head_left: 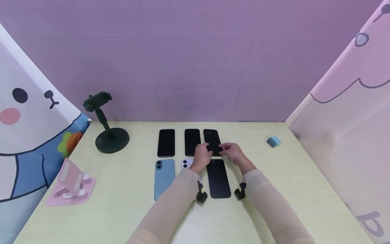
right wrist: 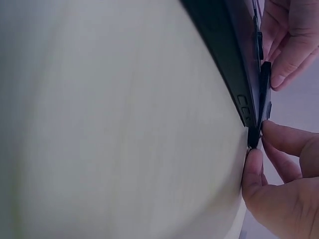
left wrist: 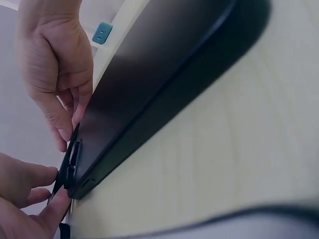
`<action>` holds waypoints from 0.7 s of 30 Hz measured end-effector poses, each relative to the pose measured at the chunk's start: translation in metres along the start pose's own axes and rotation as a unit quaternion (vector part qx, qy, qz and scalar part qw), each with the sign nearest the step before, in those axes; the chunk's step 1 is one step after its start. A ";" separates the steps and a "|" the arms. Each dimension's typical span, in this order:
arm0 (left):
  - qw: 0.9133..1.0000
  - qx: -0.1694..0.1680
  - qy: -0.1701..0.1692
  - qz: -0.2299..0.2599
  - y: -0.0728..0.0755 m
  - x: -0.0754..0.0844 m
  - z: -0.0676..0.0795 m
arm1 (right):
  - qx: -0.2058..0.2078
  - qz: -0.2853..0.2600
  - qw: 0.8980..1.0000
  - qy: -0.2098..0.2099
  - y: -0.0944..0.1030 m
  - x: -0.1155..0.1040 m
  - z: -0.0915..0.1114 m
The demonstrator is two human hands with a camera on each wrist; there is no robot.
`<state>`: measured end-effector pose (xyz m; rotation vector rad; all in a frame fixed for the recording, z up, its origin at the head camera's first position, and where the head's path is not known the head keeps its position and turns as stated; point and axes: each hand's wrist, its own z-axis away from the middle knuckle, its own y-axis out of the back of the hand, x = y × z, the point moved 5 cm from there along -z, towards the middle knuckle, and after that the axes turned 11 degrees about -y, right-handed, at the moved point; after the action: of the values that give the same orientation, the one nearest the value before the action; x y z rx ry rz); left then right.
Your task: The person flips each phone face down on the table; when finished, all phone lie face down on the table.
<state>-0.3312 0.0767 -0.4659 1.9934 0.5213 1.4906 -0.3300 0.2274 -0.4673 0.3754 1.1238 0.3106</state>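
Observation:
A black phone (head_left: pixel 212 139), camera side up, is in the back row at the right end, between both hands. My left hand (head_left: pixel 201 156) pinches its left edge; in the left wrist view, the thumb and fingers of this hand (left wrist: pixel 27 191) meet on the dark edge. From the right, my right hand (head_left: pixel 234 152) pinches the opposite edge, and the right wrist view has its fingers (right wrist: pixel 254 169) at the phone's side. Directly in front lies another black phone (head_left: pixel 218 179), back up. Under my left wrist a pale lilac phone (head_left: pixel 187 163) is partly covered.
Two dark phones, one far left (head_left: pixel 166 143) and one beside it (head_left: pixel 192 140), share the back row. A blue phone (head_left: pixel 164 178) lies front left. Farther left stand a black phone stand (head_left: pixel 112 139) and a pink folding stand (head_left: pixel 73 183). A small blue block (head_left: pixel 274 141) sits back right.

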 end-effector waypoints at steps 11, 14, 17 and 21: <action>1.000 -0.006 -0.002 -0.016 0.001 0.006 0.004 | 0.004 0.003 1.000 -0.004 0.000 0.000 0.003; 1.000 -0.017 0.000 -0.020 0.001 0.008 0.004 | 0.008 0.009 1.000 -0.002 0.000 -0.001 0.004; 0.999 -0.030 0.001 -0.014 0.003 0.009 0.007 | 0.008 0.018 1.000 -0.003 0.000 -0.003 0.004; 0.999 -0.035 -0.014 0.007 0.015 0.007 0.009 | 0.018 0.047 0.999 0.002 0.001 -0.009 0.004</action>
<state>-0.3212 0.0677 -0.4526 1.9640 0.4391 1.4676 -0.3296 0.2239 -0.4580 0.4602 1.1186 0.3737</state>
